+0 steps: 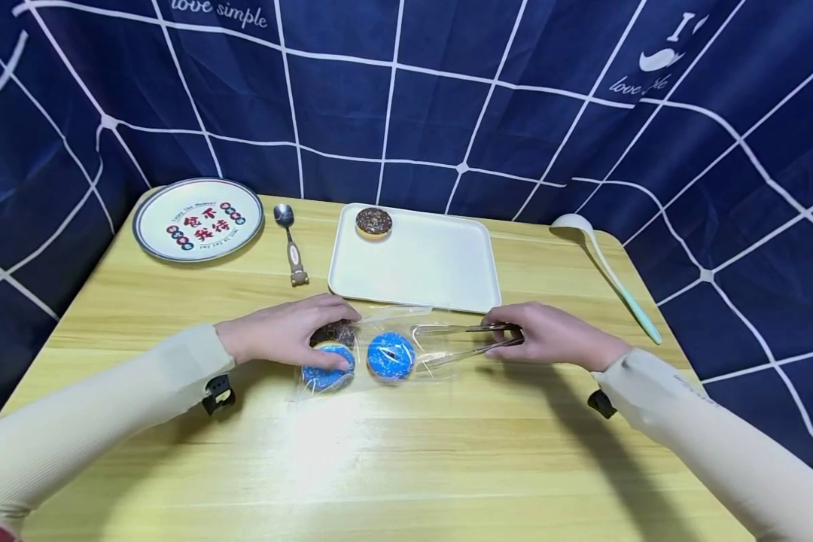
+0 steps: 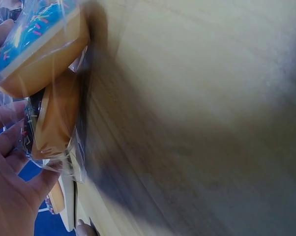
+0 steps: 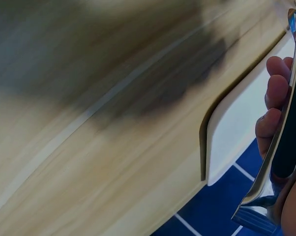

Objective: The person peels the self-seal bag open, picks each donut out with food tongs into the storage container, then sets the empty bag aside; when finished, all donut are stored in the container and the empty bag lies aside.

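Observation:
A clear plastic bag (image 1: pixel 366 390) lies in front of me, holding donuts. At its left end my left hand (image 1: pixel 281 331) grips the bag, the thumb over one blue-iced donut (image 1: pixel 321 376) and the fingers by a chocolate-iced donut (image 1: pixel 335 333). In the left wrist view, the blue donut (image 2: pixel 54 59) overlaps the chocolate one (image 2: pixel 59 118) inside the plastic. Another blue donut (image 1: pixel 379 363) sits toward the bag's right. My right hand (image 1: pixel 558 335) holds metal tongs (image 1: pixel 508 329) with dark handles; their spread arms reach into the bag's right end, close beside that donut.
Behind the bag lies a white tray (image 1: pixel 420 263) with a chocolate sprinkled donut (image 1: pixel 374 223) at its back left. A printed plate (image 1: pixel 156 226) and a spoon (image 1: pixel 293 252) are on the left. On the right is a ladle (image 1: pixel 606 263). Blue gridded cloth (image 1: pixel 420 98) surrounds the table.

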A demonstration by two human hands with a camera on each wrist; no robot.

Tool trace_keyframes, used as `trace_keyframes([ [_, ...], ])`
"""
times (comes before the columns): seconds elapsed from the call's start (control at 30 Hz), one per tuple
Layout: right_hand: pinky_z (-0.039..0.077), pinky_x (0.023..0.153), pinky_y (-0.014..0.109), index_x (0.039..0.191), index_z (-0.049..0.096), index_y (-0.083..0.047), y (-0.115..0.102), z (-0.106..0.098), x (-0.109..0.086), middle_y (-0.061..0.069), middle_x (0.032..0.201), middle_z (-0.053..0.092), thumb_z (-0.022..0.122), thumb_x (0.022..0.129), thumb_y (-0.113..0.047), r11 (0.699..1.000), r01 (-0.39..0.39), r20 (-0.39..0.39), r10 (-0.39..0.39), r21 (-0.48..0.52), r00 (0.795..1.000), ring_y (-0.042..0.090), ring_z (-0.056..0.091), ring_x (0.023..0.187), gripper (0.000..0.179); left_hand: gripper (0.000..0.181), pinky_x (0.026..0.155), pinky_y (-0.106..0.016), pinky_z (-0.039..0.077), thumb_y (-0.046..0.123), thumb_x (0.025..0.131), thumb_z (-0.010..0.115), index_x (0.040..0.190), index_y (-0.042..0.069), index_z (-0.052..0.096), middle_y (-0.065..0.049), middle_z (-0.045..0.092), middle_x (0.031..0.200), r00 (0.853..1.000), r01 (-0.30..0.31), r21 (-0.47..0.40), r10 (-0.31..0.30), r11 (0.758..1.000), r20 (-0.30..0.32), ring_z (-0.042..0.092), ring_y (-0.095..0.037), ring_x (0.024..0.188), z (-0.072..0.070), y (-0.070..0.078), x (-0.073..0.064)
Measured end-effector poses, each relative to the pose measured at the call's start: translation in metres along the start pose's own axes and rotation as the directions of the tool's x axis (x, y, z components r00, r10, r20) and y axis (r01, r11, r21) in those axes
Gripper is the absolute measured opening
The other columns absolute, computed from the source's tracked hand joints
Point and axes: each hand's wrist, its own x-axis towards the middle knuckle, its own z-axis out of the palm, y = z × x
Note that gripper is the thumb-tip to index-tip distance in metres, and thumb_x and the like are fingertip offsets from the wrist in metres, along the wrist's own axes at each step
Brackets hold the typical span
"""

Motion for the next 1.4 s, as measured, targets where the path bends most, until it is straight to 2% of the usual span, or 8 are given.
trace_keyframes([
  [0.37, 0.047, 0.068, 0.021, 0.111, 0.071, -0.014, -0.005, 0.001, 0.013, -0.016, 0.084, 0.060, 0.082, 0.091, -0.039, 1.000, 0.006, 0.052, -0.006, 0.007, 0.999, 0.000, 0.053, 0.070, 0.033, 0.073, 0.116, -0.047, 0.050, 0.055, 0.092, 0.074, 0.146, 0.009, 0.058, -0.006, 0.061, 0.144, 1.000, -0.009, 0.007, 0.009, 1.000, -0.013, 0.057, -0.022, 0.135, 0.001, 0.001, 0.001],
  [0.5, 0.050, 0.072, 0.024, 0.114, 0.072, -0.012, -0.005, 0.002, 0.015, -0.016, 0.086, 0.061, 0.081, 0.092, -0.039, 0.999, 0.035, 0.051, -0.036, 0.019, 0.998, 0.000, 0.056, 0.075, 0.035, 0.073, 0.117, -0.047, 0.049, 0.056, 0.092, 0.074, 0.146, 0.009, 0.058, -0.006, 0.060, 0.145, 1.000, -0.017, 0.012, 0.017, 1.000, -0.017, 0.057, -0.023, 0.136, 0.000, 0.001, 0.002],
  [0.63, 0.051, 0.072, 0.024, 0.116, 0.075, -0.011, -0.002, 0.004, 0.016, -0.014, 0.085, 0.062, 0.080, 0.094, -0.036, 0.995, 0.073, 0.048, -0.076, 0.066, 0.996, 0.001, 0.056, 0.076, 0.034, 0.074, 0.117, -0.048, 0.049, 0.056, 0.092, 0.074, 0.146, 0.008, 0.058, -0.006, 0.060, 0.145, 1.000, -0.016, 0.014, 0.016, 1.000, -0.015, 0.057, -0.023, 0.136, 0.001, 0.001, 0.001],
  [0.73, 0.052, 0.071, 0.023, 0.116, 0.077, -0.010, -0.001, 0.006, 0.016, -0.014, 0.082, 0.063, 0.079, 0.094, -0.034, 0.991, 0.068, 0.051, -0.074, 0.119, 0.996, 0.000, 0.056, 0.075, 0.032, 0.074, 0.117, -0.047, 0.049, 0.057, 0.092, 0.073, 0.146, 0.009, 0.058, -0.006, 0.061, 0.145, 1.000, -0.016, 0.017, 0.016, 1.000, -0.014, 0.057, -0.023, 0.136, 0.001, 0.001, 0.001],
  [0.93, 0.053, 0.071, 0.024, 0.116, 0.078, -0.011, 0.000, 0.007, 0.013, -0.014, 0.081, 0.064, 0.080, 0.093, -0.034, 0.987, 0.038, 0.049, -0.046, 0.158, 0.998, -0.001, 0.057, 0.076, 0.032, 0.072, 0.117, -0.047, 0.049, 0.056, 0.093, 0.073, 0.146, 0.010, 0.058, -0.006, 0.060, 0.145, 1.000, -0.027, 0.022, 0.027, 0.999, -0.015, 0.057, -0.023, 0.136, 0.002, 0.001, 0.002],
  [1.17, 0.050, 0.065, 0.020, 0.112, 0.079, -0.013, 0.002, 0.004, 0.004, -0.013, 0.081, 0.063, 0.080, 0.093, -0.029, 0.974, 0.018, 0.026, -0.024, 0.225, 0.999, 0.001, 0.056, 0.073, 0.025, 0.072, 0.117, -0.047, 0.049, 0.056, 0.093, 0.073, 0.146, 0.010, 0.058, -0.005, 0.060, 0.145, 1.000, -0.024, 0.030, 0.024, 0.999, -0.008, 0.056, -0.023, 0.137, 0.001, 0.000, 0.001],
  [1.4, 0.054, 0.066, 0.020, 0.116, 0.079, -0.005, 0.009, -0.001, -0.014, -0.011, 0.086, 0.071, 0.083, 0.091, -0.020, 0.969, -0.009, -0.047, 0.021, 0.248, 0.999, 0.000, 0.061, 0.076, 0.030, 0.072, 0.116, -0.047, 0.050, 0.056, 0.092, 0.074, 0.146, 0.010, 0.058, -0.006, 0.060, 0.145, 1.000, -0.015, 0.018, 0.015, 1.000, -0.007, 0.057, -0.022, 0.135, 0.001, 0.000, 0.000],
])
